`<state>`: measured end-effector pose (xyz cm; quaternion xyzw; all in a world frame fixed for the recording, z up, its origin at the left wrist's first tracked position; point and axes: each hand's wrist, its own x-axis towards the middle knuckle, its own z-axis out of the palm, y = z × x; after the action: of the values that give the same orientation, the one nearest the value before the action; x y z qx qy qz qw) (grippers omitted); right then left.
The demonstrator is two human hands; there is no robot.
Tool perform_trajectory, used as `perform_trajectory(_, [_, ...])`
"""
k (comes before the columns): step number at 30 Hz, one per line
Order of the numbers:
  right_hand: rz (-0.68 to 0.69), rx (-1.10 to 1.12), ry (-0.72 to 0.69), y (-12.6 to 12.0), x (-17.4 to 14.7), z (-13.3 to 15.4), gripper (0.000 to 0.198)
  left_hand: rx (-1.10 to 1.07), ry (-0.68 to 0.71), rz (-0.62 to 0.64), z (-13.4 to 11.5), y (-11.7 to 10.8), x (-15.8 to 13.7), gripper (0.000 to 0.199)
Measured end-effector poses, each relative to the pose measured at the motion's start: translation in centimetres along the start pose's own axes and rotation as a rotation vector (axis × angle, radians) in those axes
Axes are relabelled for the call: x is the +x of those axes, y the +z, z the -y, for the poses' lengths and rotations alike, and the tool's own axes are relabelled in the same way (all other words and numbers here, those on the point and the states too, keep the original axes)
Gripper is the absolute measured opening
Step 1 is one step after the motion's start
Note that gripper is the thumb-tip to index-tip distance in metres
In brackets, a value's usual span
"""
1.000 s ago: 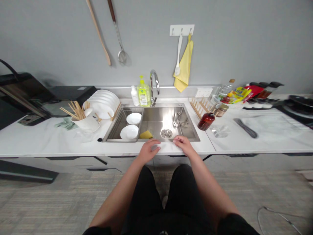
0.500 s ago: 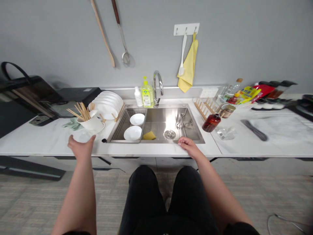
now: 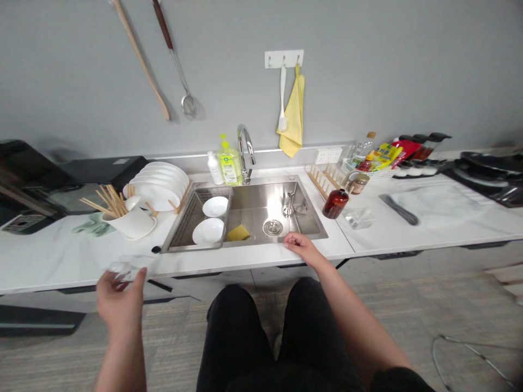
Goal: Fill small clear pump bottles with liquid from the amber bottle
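Note:
At the counter's front left, my left hand point(image 3: 120, 296) has its thumb and fingers closed around a clear, see-through piece point(image 3: 125, 267). It looks like thin plastic, but blur hides its exact shape. My right hand point(image 3: 301, 247) rests at the front rim of the steel sink point(image 3: 261, 204), its fingers loosely curled together with nothing visible in them. Inside the sink, a wire basket point(image 3: 183, 223) on the left holds two white bowls point(image 3: 208, 231). A yellow sponge point(image 3: 238, 233) lies beside the basket.
White plates point(image 3: 159, 182) stand racked left of the sink, behind a white holder of chopsticks point(image 3: 131, 220) and a green cloth point(image 3: 93, 225). An amber bottle point(image 3: 335, 204), a lidded jar point(image 3: 359, 183) and clear plastic packaging point(image 3: 359, 218) are on the right. Soap bottles point(image 3: 230, 166) flank the faucet point(image 3: 245, 149).
My left hand has come down and nearer the counter's front edge, with the clear piece now in its fingers. The view has turned slightly right; my right hand stays at the sink rim.

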<state>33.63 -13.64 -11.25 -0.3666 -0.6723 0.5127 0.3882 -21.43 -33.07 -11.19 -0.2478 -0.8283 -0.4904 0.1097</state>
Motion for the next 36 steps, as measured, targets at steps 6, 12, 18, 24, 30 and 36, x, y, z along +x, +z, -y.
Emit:
perform_trajectory(6, [-0.001, -0.056, -0.010, 0.5, -0.1, -0.3, 0.041, -0.221, 0.059, 0.630, -3.2, -1.8, -15.2, 0.086])
perform_trajectory(12, [-0.001, -0.123, -0.078, 3.8, -3.9, 0.4, 0.035, -0.451, 0.284, 0.902, -8.7, 0.5, -21.6, 0.070])
perform_trajectory(18, [0.131, 0.021, -0.149, 6.3, -8.8, 2.7, 0.074, -0.575, 0.582, 1.189, -16.3, 1.9, -21.0, 0.072])
perform_trajectory(24, [0.228, 0.142, -0.097, 4.5, -11.3, 5.1, 0.081, -0.624, 0.617, 1.428, -20.7, 1.8, -20.1, 0.076])
perform_trajectory(30, [0.161, 0.174, -0.117, 5.9, -13.3, 3.6, 0.088, -0.707, 0.443, 1.405, -17.0, 1.4, -24.2, 0.078])
perform_trajectory(36, [0.097, 0.208, -0.090, 8.7, -14.5, -0.2, 0.082, -0.757, 0.421, 1.283, -12.6, 1.6, -27.1, 0.058])
